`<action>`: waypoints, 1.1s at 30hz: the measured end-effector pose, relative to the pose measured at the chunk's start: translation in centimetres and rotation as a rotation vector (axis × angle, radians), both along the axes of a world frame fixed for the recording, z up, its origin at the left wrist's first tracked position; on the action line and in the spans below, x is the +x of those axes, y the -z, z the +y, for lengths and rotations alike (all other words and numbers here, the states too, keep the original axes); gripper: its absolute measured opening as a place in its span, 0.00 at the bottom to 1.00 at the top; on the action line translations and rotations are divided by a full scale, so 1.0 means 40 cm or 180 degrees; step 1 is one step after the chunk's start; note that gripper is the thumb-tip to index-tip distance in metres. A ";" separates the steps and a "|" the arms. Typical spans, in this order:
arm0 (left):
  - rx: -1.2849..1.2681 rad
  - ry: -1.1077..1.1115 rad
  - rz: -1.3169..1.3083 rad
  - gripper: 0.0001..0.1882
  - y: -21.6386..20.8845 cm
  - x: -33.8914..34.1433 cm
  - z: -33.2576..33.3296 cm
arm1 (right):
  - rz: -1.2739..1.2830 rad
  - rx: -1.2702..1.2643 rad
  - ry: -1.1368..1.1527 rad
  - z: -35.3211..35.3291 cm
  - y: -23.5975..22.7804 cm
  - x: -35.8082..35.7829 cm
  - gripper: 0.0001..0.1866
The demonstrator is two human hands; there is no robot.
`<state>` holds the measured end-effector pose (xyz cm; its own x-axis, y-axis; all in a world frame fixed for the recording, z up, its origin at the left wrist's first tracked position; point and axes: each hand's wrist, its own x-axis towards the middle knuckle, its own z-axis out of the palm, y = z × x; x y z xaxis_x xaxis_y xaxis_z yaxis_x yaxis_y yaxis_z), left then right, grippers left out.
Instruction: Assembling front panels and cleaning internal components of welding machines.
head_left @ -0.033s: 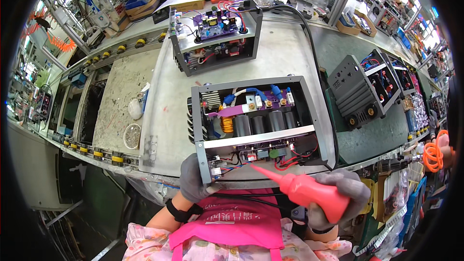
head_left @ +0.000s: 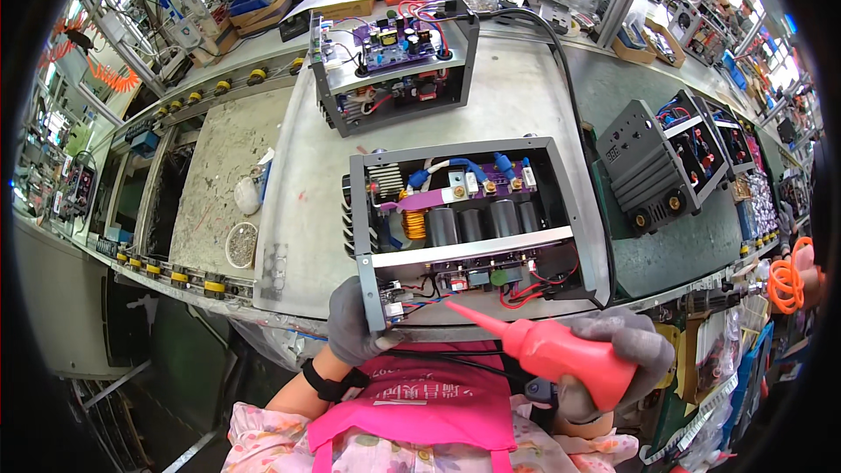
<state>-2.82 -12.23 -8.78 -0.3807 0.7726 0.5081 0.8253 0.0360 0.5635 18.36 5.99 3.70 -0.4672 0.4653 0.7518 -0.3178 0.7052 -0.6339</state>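
Observation:
An open dark metal housing [head_left: 368,293] full of electronics lies on the pale board in front of me. Dark cylindrical capacitors [head_left: 473,223], a copper coil [head_left: 413,224] and a lower circuit board with red and blue wires show inside. My left hand [head_left: 352,324], in a grey glove, grips the housing's near left corner. In my right hand [head_left: 624,352], also gloved, is a red squeeze bottle [head_left: 561,355] with a long tapered nozzle. It lies tilted, its tip pointing left near the wires at the housing's near edge. Whether the tip touches anything is hard to tell.
A second open unit [head_left: 394,79] stands farther back on the pale board [head_left: 508,79]. To the right, more housings [head_left: 653,166] sit on a green surface. A black cable [head_left: 569,105] runs along the board's right side. A small round tub [head_left: 241,245] stands at left.
The red bottle's nozzle tip has shifted slightly left and down. The housing appears a few pixels farther right, and my left hand keeps its hold.

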 end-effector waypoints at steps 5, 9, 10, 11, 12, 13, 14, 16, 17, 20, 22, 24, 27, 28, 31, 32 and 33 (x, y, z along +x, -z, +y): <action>0.0254 0.0003 -0.0386 0.42 0.004 0.006 0.001 | 0.0205 -0.0120 -0.0467 -0.020 0.001 -0.065 0.28; 0.0187 -0.0119 -0.0419 0.41 0.016 0.005 -0.003 | -0.0219 0.0018 -0.0331 -0.018 0.006 -0.085 0.33; 0.0227 -0.0118 -0.0462 0.41 0.019 0.004 -0.004 | -0.0261 0.0029 -0.0342 -0.017 0.006 -0.087 0.33; 0.0207 -0.0137 -0.0405 0.41 0.020 0.004 -0.005 | -0.0265 0.0019 -0.0358 -0.017 0.006 -0.088 0.34; 0.0188 -0.0157 -0.0295 0.41 0.020 0.004 -0.005 | -0.0269 0.0007 -0.0372 -0.018 0.004 -0.088 0.34; 0.0192 -0.0160 -0.0352 0.41 0.019 0.004 -0.005 | -0.0261 -0.0006 -0.0378 -0.019 0.003 -0.087 0.34; 0.0179 -0.0134 -0.0361 0.41 0.016 0.004 -0.005 | -0.0272 0.0001 -0.0395 -0.021 0.002 -0.086 0.34; 0.0170 -0.0114 -0.0364 0.41 0.008 0.003 -0.004 | -0.0206 -0.0042 -0.0384 -0.024 0.000 -0.080 0.34; 0.0134 -0.0040 -0.0445 0.41 0.004 0.002 -0.003 | -0.0195 -0.0033 -0.0407 -0.024 0.001 -0.077 0.34; 0.0041 0.0106 -0.0521 0.41 -0.006 -0.008 -0.002 | -0.0227 -0.0185 -0.0516 -0.017 0.008 -0.072 0.33; -0.0022 0.0177 -0.0511 0.40 -0.008 -0.015 -0.004 | -0.0004 0.0350 -0.0816 -0.003 0.018 -0.074 0.29; -0.0046 0.0203 -0.0285 0.40 -0.008 -0.017 -0.009 | -0.0007 0.0459 -0.0804 0.001 0.022 -0.069 0.28; 0.0053 0.0085 -0.0045 0.40 -0.014 -0.015 -0.015 | -0.0028 0.0693 -0.0812 0.000 0.019 -0.047 0.29; 0.0058 0.0065 -0.0111 0.40 -0.021 -0.016 -0.015 | -0.0066 0.0851 -0.0825 -0.005 0.017 -0.035 0.30; -0.0237 0.0250 -0.0297 0.38 -0.063 -0.030 -0.004 | 0.0122 0.1227 0.0130 -0.050 0.021 -0.001 0.33; -0.0402 0.0107 -0.1059 0.37 -0.082 -0.029 0.001 | 0.0496 0.0850 0.0263 -0.052 0.046 -0.016 0.32; -0.0472 0.0034 -0.1530 0.37 -0.102 -0.035 0.010 | 0.0870 0.0475 0.0407 -0.051 0.070 -0.033 0.31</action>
